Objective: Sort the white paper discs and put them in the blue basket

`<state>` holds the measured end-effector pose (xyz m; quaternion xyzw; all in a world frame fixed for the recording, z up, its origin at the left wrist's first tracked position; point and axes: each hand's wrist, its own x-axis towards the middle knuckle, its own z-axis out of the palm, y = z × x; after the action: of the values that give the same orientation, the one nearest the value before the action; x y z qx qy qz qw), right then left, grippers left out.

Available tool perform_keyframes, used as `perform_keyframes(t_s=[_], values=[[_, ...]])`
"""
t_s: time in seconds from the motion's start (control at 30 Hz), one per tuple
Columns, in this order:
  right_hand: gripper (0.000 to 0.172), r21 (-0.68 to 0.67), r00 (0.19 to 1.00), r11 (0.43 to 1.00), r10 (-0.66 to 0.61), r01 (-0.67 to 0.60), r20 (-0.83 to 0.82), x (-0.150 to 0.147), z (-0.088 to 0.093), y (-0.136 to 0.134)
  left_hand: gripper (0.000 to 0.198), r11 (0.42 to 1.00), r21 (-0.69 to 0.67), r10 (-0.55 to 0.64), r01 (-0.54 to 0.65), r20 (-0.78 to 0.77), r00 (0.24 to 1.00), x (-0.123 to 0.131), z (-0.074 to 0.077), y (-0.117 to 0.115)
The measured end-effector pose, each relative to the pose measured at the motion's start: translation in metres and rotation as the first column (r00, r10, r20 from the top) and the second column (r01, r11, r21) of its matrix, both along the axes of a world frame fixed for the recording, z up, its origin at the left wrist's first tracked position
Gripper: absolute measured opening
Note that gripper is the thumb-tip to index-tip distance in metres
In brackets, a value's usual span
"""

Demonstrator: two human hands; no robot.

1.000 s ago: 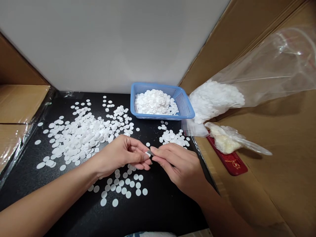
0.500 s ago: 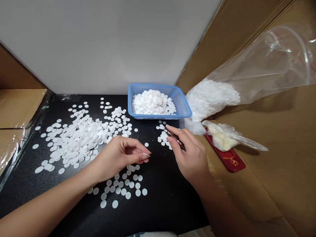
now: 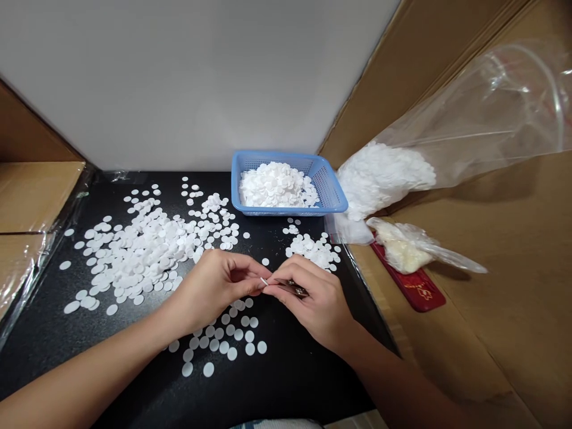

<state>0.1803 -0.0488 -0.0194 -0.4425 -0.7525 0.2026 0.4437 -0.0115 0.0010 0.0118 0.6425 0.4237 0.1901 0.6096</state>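
Observation:
My left hand [image 3: 218,286] pinches a small white disc [image 3: 264,280] edge-on between thumb and fingertips, above the black table [image 3: 290,369]. My right hand [image 3: 313,304] is closed, its fingertips meeting the same disc, and it grips a thin dark tool [image 3: 295,290] that I cannot make out clearly. A big scatter of white discs [image 3: 147,244] lies to the left. A smaller group of discs [image 3: 218,339] sits under my hands, and a little pile of discs [image 3: 315,250] lies just beyond my right hand.
A blue plastic basket [image 3: 333,193] heaped with discs stands at the back. A large clear bag of discs [image 3: 388,176] and a small bag [image 3: 406,250] lie on cardboard at the right, over a red flat item [image 3: 420,292]. Cardboard boxes [image 3: 31,196] flank the left.
My right hand reached out to the little pile near the basket, then came back to my left hand. The left hand stayed put, holding its disc.

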Motion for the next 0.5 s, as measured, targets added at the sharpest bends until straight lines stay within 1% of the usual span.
perform_keyframes(t_s=[0.13,0.23,0.43,0.5], values=[[0.01,-0.001,1.0,1.0,-0.016,0.016,0.009,-0.0001,-0.0012,0.0002,0.016,1.0,0.019,0.005,-0.004,-0.024,1.0,-0.0009,-0.0049,-0.001],[0.009,0.012,1.0,1.0,-0.007,0.007,-0.003,0.0002,-0.0009,-0.0003,0.015,1.0,0.008,0.004,-0.004,0.007,1.0,-0.001,-0.0056,-0.0005],[0.009,0.002,0.999,1.0,-0.026,0.026,-0.019,0.0001,-0.0002,-0.001,0.009,0.997,-0.082,0.002,0.007,0.11,0.994,0.0026,-0.0015,0.002],[0.011,-0.009,0.999,1.0,-0.025,0.025,-0.028,0.0,0.0005,-0.001,0.014,0.991,-0.136,0.01,0.013,0.165,0.986,0.0046,-0.0019,0.0014]])
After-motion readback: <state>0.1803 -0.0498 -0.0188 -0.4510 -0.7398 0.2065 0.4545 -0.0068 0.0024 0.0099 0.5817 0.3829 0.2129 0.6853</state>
